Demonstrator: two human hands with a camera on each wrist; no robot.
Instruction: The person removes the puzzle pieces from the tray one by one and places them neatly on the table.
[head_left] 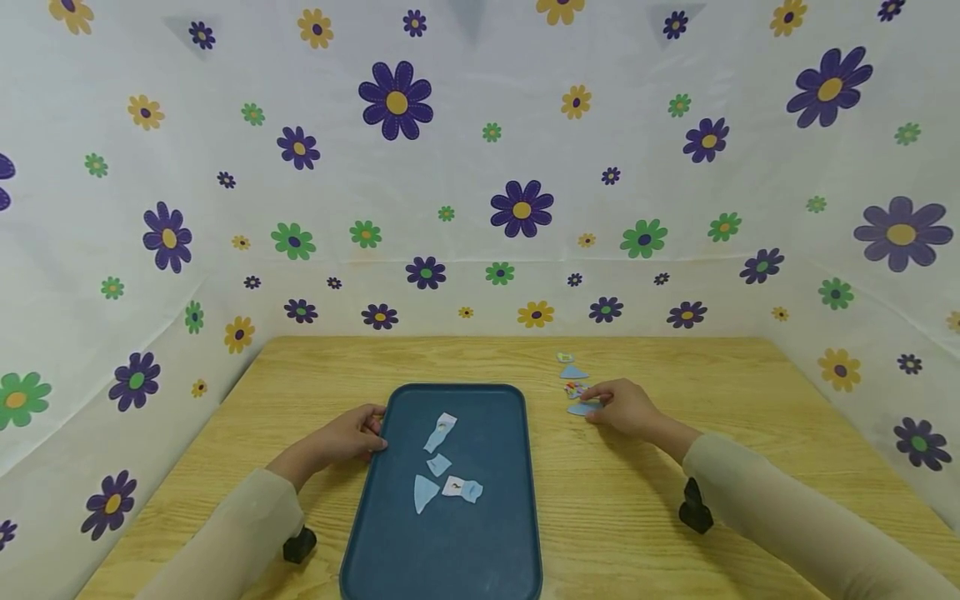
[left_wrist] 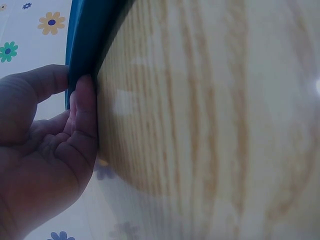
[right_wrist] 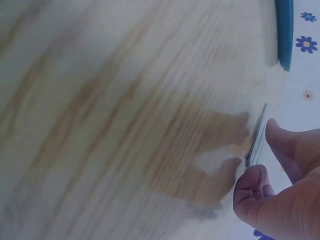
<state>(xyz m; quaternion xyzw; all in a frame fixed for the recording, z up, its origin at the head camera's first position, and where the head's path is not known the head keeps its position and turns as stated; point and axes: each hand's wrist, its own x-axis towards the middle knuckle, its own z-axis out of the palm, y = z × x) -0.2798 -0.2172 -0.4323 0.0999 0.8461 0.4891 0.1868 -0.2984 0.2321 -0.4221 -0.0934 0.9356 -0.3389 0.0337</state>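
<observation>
Noted a pale yellow-brown tabletop (head_left: 592, 517), wood-grained, glossy in both wrist views, narrowing to a straight far edge at twelve o'clock. Found enclosed from nine through twelve to three o'clock by white cloth (head_left: 457, 71), printed with purple, yellow and green flowers, lightly creased, marked near the top with faint grey triangular patches. Recorded a dark blue tray (head_left: 495, 550), round-cornered, raised at the rim, lying on the wood toward six o'clock. Gripped at ten o'clock of its rim by the left hand (head_left: 352, 433), with thumb and fingers on opposite sides of the edge. Counted four flat pieces on the tray: around a small pale blue piece (head_left: 438, 465), a white-and-blue strip (head_left: 440, 432) at twelve, a blue triangle (head_left: 425, 492) at seven, a white-and-blue piece with a wavy end (head_left: 462, 489) between four and five. Located off the tray at two o'clock, in a short file: green-and-white scrap (head_left: 565, 357) farthest, then blue wedge (head_left: 573, 373), multicoloured piece (head_left: 573, 389), lower blue piece (head_left: 581, 409) nearest. Reached at the last two from four o'clock by the right hand (head_left: 628, 408), with a narrow thumb-to-finger gap; cannot tell if pinching or merely touching.
</observation>
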